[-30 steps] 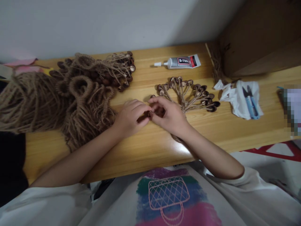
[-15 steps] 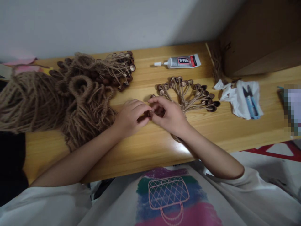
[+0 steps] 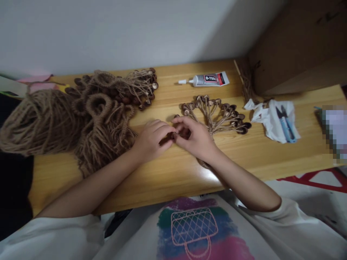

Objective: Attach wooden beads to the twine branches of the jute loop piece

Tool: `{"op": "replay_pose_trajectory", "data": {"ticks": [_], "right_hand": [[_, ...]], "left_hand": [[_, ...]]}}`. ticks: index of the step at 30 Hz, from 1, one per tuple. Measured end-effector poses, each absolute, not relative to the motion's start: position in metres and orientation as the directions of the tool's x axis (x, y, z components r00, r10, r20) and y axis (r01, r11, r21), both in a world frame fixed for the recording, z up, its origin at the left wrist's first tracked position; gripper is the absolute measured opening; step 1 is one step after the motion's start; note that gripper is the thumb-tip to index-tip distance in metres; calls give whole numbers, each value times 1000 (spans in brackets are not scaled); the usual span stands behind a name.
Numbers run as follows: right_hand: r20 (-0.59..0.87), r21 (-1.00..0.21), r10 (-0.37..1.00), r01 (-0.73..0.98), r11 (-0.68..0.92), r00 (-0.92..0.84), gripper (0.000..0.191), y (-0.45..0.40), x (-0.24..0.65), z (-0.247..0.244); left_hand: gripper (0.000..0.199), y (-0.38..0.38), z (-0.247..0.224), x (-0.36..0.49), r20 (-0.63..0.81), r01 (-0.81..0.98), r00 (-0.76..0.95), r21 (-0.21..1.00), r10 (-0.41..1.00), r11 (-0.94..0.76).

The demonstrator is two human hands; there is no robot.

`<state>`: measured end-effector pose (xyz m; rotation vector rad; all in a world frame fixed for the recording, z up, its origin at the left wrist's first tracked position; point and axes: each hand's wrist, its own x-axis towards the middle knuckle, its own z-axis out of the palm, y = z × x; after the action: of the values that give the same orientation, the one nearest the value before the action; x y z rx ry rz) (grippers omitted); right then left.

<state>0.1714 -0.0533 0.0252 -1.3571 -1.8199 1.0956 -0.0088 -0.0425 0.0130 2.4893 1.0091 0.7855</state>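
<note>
My left hand [image 3: 155, 140] and my right hand [image 3: 195, 138] meet over the wooden table, fingertips pinched together on a small brown nut shell [image 3: 172, 135]. Fingers cover most of the shell, so its cord is hard to see. Just right of my right hand, a bundle of twine cords [image 3: 211, 124] fans out, each cord ending in a brown shell half. Part of its braided twine handle [image 3: 202, 164] shows below my right wrist. To the left of my left hand lie twine bundles with a wrapped loop [image 3: 98, 104].
A glue tube [image 3: 208, 79] marked B-7000 lies behind the fanned cords. Blue-handled thread snips [image 3: 286, 124] rest on a crumpled white plastic bag [image 3: 271, 122]. A cardboard box [image 3: 298, 50] stands at the back right. A big twine skein [image 3: 40, 121] fills the left end.
The view has tilted slightly, so the table items sit a little lower in the picture. Both hands keep nearly the same pinch on the small shell.
</note>
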Motion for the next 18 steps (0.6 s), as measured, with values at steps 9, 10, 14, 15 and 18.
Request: {"op": "replay_pose_trajectory", "data": {"ticks": [9,10,14,15,18], "right_hand": [[-14,-923,962,374,93,-274,38,-53,173,21],[-16,-931,962,356,85,-273,38,-52,173,20],[-40,-961,962,274,37,-269,38,-52,174,18],[-51,-965,963,262,21,-265,37,-52,174,18],[-80,-968,965,251,-15,-250,36,-52,175,19]], "left_hand": [[16,-45,18,-8,425,487,569,515,704,-705],[18,-45,18,-8,432,488,568,509,700,-709],[21,-47,16,-10,489,498,538,472,686,-728],[21,-46,17,-10,509,506,516,468,689,-725],[24,-50,35,-9,567,535,413,482,713,-694]]}}
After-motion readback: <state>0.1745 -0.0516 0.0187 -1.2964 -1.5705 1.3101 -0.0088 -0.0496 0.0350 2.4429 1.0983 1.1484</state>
